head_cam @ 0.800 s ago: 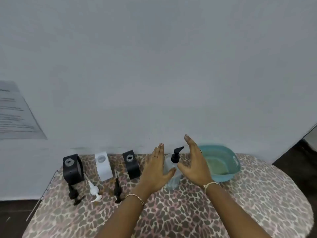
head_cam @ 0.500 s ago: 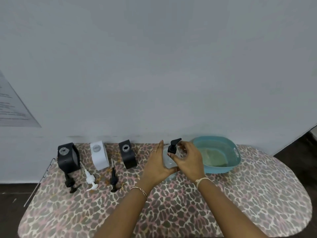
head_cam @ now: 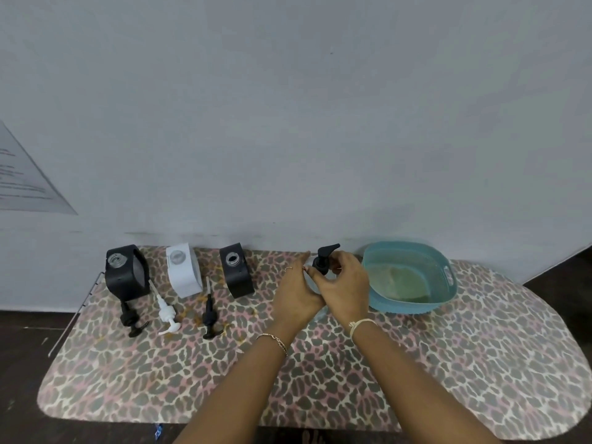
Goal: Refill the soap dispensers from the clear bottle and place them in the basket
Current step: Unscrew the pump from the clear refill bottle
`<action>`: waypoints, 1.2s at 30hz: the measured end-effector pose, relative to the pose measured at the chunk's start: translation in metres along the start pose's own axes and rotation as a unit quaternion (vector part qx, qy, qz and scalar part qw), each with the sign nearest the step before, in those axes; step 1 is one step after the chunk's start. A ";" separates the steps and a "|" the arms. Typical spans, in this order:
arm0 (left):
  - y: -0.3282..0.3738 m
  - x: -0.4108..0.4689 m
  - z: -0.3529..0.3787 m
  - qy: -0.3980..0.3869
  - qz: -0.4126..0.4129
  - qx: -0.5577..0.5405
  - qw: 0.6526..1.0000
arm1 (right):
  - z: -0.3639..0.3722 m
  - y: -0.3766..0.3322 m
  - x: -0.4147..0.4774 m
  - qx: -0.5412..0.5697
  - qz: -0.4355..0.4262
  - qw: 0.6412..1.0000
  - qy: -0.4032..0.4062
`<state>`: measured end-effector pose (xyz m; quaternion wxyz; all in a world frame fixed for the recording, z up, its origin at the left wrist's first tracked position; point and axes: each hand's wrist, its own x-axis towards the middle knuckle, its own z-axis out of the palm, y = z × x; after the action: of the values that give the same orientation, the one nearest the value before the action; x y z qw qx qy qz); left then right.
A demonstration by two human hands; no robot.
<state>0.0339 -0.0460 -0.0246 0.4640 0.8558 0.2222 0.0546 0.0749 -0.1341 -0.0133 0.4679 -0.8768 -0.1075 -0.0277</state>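
The clear bottle [head_cam: 311, 280] stands upright at the table's back middle, mostly hidden behind my hands. My left hand [head_cam: 296, 290] wraps round its body. My right hand [head_cam: 347, 285] pinches the collar of its black pump head [head_cam: 325, 257]. Along the back left stand a black dispenser [head_cam: 126, 274], a white dispenser [head_cam: 184, 274] and a second black dispenser [head_cam: 236, 274], all with open necks. In front of them lie their pumps: black [head_cam: 131, 318], white [head_cam: 166, 310] and black [head_cam: 209, 312]. The teal basket [head_cam: 445, 270] sits right of the bottle.
The table [head_cam: 448, 363] has a leopard-print cover and rounded corners, and it stands against a grey wall. A sheet of paper [head_cam: 25, 181] hangs on the wall at the left. Dark floor shows on both sides.
Both hands were open on either side of the bottle. They have closed in: the left now grips the body and the right pinches the pump collar.
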 end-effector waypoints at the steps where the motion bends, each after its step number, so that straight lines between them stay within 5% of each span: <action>1: 0.002 -0.002 -0.001 0.001 -0.006 0.001 1.000 | 0.001 0.000 0.001 -0.002 0.003 1.000 0.004; 14: -0.006 0.000 -0.013 0.008 0.057 0.024 0.998 | 0.002 -0.006 0.000 -0.064 -0.081 0.993 -0.051; 19: -0.006 0.000 -0.013 -0.023 0.043 -0.005 0.999 | -0.004 0.000 0.005 0.039 -0.047 0.989 -0.137; 25: -0.025 0.000 0.008 0.020 0.047 -0.024 0.998 | 0.011 0.010 -0.006 0.158 0.010 0.987 0.003; 36: -0.063 0.009 0.039 0.137 0.152 -0.097 0.974 | 0.040 0.044 -0.008 0.227 -0.169 0.953 0.112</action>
<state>0.0323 -0.0422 -0.0991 0.4960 0.8150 0.1443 0.2627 0.0745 -0.1261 -0.0723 0.6523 -0.7076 -0.2040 -0.1793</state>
